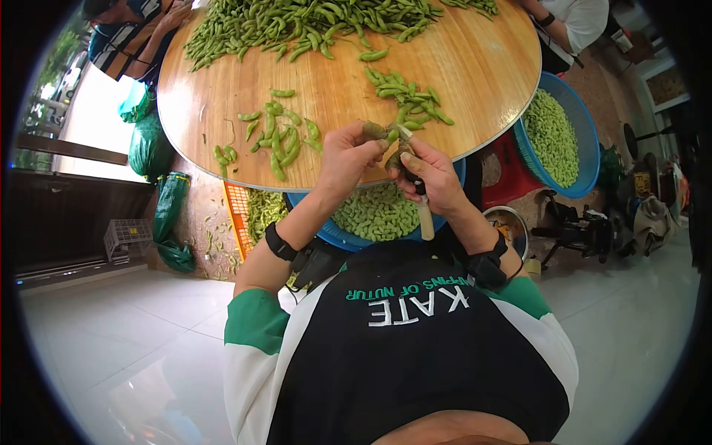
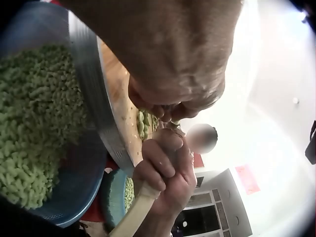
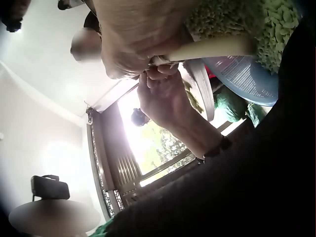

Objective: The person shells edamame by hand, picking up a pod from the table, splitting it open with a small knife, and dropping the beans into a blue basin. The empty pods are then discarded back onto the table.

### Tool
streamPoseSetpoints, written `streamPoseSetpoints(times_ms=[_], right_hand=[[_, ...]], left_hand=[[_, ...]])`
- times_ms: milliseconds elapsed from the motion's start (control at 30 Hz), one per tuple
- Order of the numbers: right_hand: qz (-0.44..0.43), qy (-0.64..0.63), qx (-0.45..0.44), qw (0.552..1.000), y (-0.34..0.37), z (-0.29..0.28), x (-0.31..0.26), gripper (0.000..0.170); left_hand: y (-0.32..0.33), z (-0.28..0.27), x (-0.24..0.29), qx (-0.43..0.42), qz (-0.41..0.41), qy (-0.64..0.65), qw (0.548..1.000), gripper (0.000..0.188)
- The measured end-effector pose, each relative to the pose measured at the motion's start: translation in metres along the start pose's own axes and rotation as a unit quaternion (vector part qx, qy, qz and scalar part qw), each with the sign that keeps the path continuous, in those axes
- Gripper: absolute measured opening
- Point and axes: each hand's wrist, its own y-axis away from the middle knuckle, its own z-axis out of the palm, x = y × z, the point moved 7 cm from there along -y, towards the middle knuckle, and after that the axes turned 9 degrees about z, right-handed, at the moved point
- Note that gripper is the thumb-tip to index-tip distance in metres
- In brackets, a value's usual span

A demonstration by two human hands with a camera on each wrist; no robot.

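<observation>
My left hand (image 1: 347, 157) pinches a green edamame pod (image 1: 392, 137) between thumb and fingers, over the near edge of the round wooden table (image 1: 326, 81). Close against it is my right hand (image 1: 434, 178), its fingers curled round a tool with a long pale handle (image 1: 426, 221); the tool's working end is mostly hidden by the fingers. Both hands meet at the pod, with dark coverings on some fingertips. Below them sits a blue basin (image 1: 324, 231) of shelled beans (image 1: 378, 213). Loose pods (image 1: 282, 144) lie left of the hands, and a smaller bunch of pods (image 1: 408, 96) just beyond.
A big heap of pods (image 1: 311, 26) covers the table's far side. To the right, another blue basin (image 1: 589, 148) holds shelled beans. An orange crate (image 1: 237, 215) with pods or husks stands below left, near green bags (image 1: 150, 148). Other people sit at both far sides.
</observation>
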Motion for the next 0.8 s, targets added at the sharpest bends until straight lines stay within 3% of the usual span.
streamPoseSetpoints(times_ms=[33, 167, 233, 433, 567, 633, 700, 767, 800], right_hand=[[0.002, 0.005, -0.004, 1.000, -0.001, 0.000, 0.000, 0.045], [0.020, -0.018, -0.017, 0.999, -0.003, 0.002, 0.004, 0.045], [0.010, -0.026, -0.028, 0.999, -0.002, 0.005, 0.004, 0.034], [-0.017, -0.020, -0.010, 1.000, -0.001, 0.006, 0.000, 0.035], [-0.045, 0.006, 0.022, 0.999, -0.002, 0.001, 0.004, 0.033], [-0.090, 0.096, 0.026, 0.991, 0.000, 0.001, -0.002, 0.032], [-0.080, 0.072, 0.007, 0.994, 0.003, -0.003, -0.002, 0.033], [-0.071, 0.051, -0.013, 0.996, 0.001, -0.006, 0.002, 0.035], [-0.192, 0.234, -0.011, 0.953, 0.004, 0.001, -0.006, 0.037]], left_hand=[[0.001, 0.000, 0.000, 0.000, 0.001, 0.000, 1.000, 0.004], [0.004, -0.002, 0.000, 0.002, 0.050, -0.011, 0.999, 0.005], [0.006, -0.001, 0.003, 0.003, 0.067, -0.031, 0.997, 0.005], [0.007, -0.001, 0.006, 0.026, 0.076, 0.033, 0.996, 0.006], [-0.001, 0.000, -0.011, 0.008, -0.018, 0.149, 0.989, 0.007], [-0.002, 0.001, -0.016, 0.008, -0.059, 0.210, 0.976, 0.006], [0.004, 0.015, -0.020, -0.062, -0.148, 0.334, 0.929, 0.006], [0.007, 0.017, -0.022, -0.090, -0.181, 0.375, 0.905, 0.005], [0.010, 0.024, -0.021, -0.117, -0.214, 0.415, 0.877, 0.004]])
